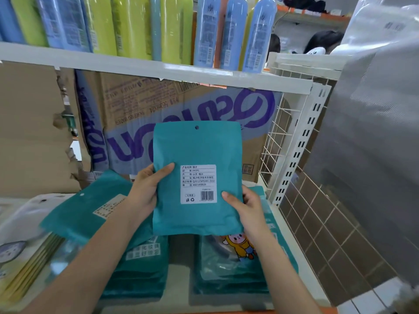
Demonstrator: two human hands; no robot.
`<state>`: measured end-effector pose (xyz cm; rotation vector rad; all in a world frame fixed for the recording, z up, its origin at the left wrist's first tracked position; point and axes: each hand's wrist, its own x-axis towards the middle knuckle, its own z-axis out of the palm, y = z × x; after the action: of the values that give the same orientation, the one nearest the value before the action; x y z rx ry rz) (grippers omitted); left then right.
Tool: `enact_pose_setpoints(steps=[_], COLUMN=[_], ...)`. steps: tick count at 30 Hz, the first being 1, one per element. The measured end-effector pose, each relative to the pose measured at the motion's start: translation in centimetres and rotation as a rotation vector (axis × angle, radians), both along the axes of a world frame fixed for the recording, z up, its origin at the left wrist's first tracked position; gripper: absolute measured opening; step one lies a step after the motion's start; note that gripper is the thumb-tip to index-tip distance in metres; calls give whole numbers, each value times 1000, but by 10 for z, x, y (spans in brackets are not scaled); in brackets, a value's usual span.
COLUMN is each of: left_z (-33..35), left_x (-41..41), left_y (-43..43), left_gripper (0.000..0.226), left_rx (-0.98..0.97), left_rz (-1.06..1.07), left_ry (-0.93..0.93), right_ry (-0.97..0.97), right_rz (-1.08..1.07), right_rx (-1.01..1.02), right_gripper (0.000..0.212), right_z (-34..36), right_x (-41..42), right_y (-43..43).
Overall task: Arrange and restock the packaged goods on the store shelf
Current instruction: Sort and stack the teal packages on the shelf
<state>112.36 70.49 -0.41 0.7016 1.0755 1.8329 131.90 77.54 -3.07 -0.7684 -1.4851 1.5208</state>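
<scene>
Standing behind held teal pouch (197, 152), cardboard box (181, 105), teal stacks (140, 275) beneath

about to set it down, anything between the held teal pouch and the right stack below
Nothing visible does. The teal pouch, gripped by the left hand and right hand, hangs just above the right stack. A loose pouch lies tilted over the left stack only.

Left hand (145, 189), right hand (249, 207): both mine, both bare. Left forearm (90, 257) and right forearm (278, 264) are bare to the frame's lower edge. Thumbnails look short and plain; blur prevents finer detail.
</scene>
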Motion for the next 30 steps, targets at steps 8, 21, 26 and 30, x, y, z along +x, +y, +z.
enact_pose_setpoints(steps=[8,21,26,30], left_z=[-21,-30,-13,4], left_x=[-7,3,-10,-26], left_y=[0,1,0,4], left_gripper=[33,86,65,27], left_rx=[41,108,363,395], left_rz=[-125,317,377,291], left_ry=[-34,539,1113,1347], right_ry=[114,205,191,224], right_rz=[-38,118,287,327], right_rx=[-100,-469,-607,-693], right_gripper=[19,31,65,66], right_z=[-14,-7,-1,0], right_x=[0,13,25,30], right_y=[3,11,15,10])
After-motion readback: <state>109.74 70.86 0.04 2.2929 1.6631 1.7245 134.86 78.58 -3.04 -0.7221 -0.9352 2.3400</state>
